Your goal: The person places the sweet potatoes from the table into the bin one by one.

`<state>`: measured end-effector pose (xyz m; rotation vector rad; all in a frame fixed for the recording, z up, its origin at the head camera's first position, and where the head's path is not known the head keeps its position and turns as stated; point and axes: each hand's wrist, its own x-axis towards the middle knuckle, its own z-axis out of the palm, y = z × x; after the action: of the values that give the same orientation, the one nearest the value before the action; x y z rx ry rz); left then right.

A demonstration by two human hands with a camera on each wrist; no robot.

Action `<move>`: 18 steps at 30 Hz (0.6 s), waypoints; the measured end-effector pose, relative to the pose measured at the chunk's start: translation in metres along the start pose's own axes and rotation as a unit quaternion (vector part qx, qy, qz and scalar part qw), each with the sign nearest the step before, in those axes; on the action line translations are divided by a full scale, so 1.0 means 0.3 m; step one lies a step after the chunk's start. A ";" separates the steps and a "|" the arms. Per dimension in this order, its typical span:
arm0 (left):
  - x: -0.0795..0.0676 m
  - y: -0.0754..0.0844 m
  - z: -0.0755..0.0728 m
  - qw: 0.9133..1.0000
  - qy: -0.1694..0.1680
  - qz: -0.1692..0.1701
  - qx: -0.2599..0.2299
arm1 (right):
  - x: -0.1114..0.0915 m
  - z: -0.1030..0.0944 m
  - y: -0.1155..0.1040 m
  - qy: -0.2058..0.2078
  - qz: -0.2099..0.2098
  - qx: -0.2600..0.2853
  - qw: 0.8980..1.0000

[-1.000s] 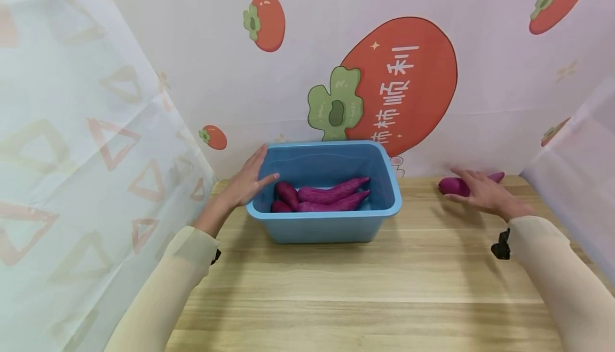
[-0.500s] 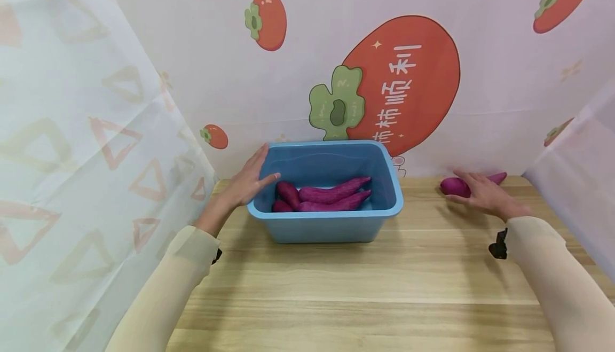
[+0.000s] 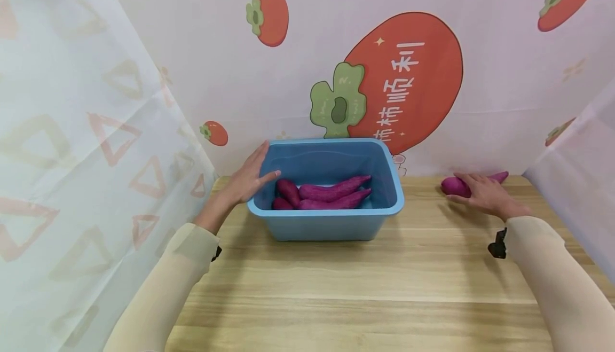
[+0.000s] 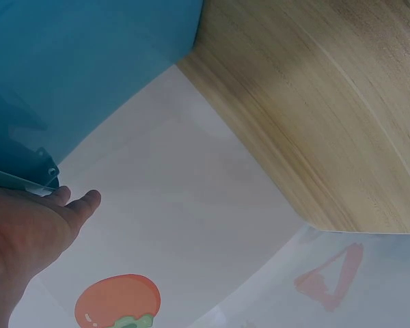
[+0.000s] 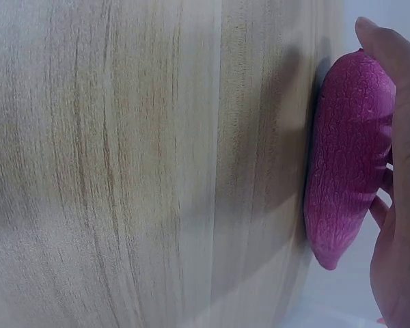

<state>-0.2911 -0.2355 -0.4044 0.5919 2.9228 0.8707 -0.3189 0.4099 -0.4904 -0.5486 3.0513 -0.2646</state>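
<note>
At the back of the table stands a blue plastic bin [image 3: 326,225] with several purple sweet potatoes [image 3: 331,192] inside. My left hand [image 3: 247,181] rests at the bin's left rim, fingers straight toward the back corner and thumb over the inside. In the left wrist view its fingertips [image 4: 89,199] show beside the bin wall. My right hand [image 3: 482,194] lies over another purple sweet potato [image 5: 348,150] at the back right of the table. Its thumb [image 5: 377,42] reaches past the blunt end, and the loosely spread fingers are partly hidden behind the sweet potato.
The wooden table [image 3: 346,293] meets a white patterned cloth wall [image 3: 504,74] just behind the bin and the lone sweet potato. Cloth sides rise close by on the left [image 3: 96,181] and right [image 3: 586,181]. A black band piece [image 3: 497,244] sits at the right cuff.
The head view shifts very slightly. Both hands keep their places at the bin rim and over the lone sweet potato.
</note>
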 end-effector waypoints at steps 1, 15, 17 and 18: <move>-0.001 0.002 0.000 1.000 0.000 -0.001 0.001 | -0.002 -0.001 0.000 0.001 -0.001 -0.001 1.000; 0.005 -0.003 0.006 1.000 -0.003 -0.001 0.001 | 0.000 0.026 0.023 0.007 -0.020 -0.020 1.000; 0.005 -0.004 0.005 1.000 -0.002 -0.001 0.000 | 0.001 0.026 0.019 0.012 -0.022 -0.020 0.999; 0.005 -0.004 0.004 1.000 -0.001 0.000 -0.001 | 0.001 0.025 0.017 0.013 -0.023 -0.020 0.999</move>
<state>-0.2926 -0.2352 -0.4059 0.5910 2.9191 0.8721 -0.3205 0.4132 -0.4988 -0.6242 3.0786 -0.2150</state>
